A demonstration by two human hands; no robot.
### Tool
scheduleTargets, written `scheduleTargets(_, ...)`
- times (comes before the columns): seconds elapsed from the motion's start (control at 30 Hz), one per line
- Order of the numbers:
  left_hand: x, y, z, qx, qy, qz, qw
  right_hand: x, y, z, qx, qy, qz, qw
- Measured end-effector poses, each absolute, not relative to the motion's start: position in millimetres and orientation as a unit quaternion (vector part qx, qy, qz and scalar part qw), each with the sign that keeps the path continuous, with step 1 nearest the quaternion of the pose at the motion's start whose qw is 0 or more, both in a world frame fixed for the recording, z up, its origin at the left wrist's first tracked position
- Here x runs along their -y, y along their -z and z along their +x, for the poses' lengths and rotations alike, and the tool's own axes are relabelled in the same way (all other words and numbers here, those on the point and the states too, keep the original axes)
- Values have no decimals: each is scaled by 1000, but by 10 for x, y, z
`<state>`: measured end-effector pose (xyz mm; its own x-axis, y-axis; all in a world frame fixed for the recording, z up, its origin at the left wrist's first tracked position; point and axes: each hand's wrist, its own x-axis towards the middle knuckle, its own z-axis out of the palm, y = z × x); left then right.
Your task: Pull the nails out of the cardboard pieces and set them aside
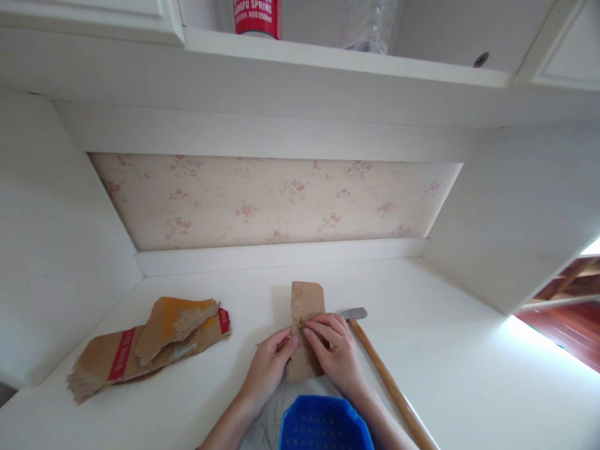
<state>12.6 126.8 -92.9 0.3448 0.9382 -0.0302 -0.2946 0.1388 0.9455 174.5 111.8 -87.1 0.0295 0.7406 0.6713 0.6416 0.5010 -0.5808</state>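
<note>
A narrow strip of brown cardboard (307, 297) lies lengthwise before me on the white counter. Its left edge is pinched between the thumb and fingers of my left hand (274, 356). My right hand (334, 350) rests over the strip's right side, fingertips pressed together near its middle. A tiny dark thing shows by those fingertips, too small to name, and what they pinch is hidden. Just right of my right hand lies a hammer (382, 372) with a wooden handle and grey metal head. Close below both hands stands a blue plastic basket (323, 403).
Torn cardboard pieces (150, 347) with red and orange print are piled at the left. White side panels flank the counter (459, 350). Overhead, a shelf (328, 56) bears a red can (257, 19) and a clear plastic item (370, 28).
</note>
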Motion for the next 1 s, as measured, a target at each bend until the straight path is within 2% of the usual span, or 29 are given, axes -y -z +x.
scheduleTargets(0.53, -1249, 904, 99, -326, -444, 454, 700, -1121, 868, 1720, 726, -42, -502, 468)
scheduleTargets(0.7, -1241, 900, 97, -321, -453, 446, 702, -1095, 891, 1721, 708, -57, -500, 496)
scheduleTargets(0.9, -1302, 1020, 69, -318, -493, 359, 725, -1097, 966, 1780, 588, -100, -543, 591)
scheduleTargets(1.0, -1326, 1059, 51, -314, -491, 360, 729, -1123, 985, 1754, 605, -160, -530, 572)
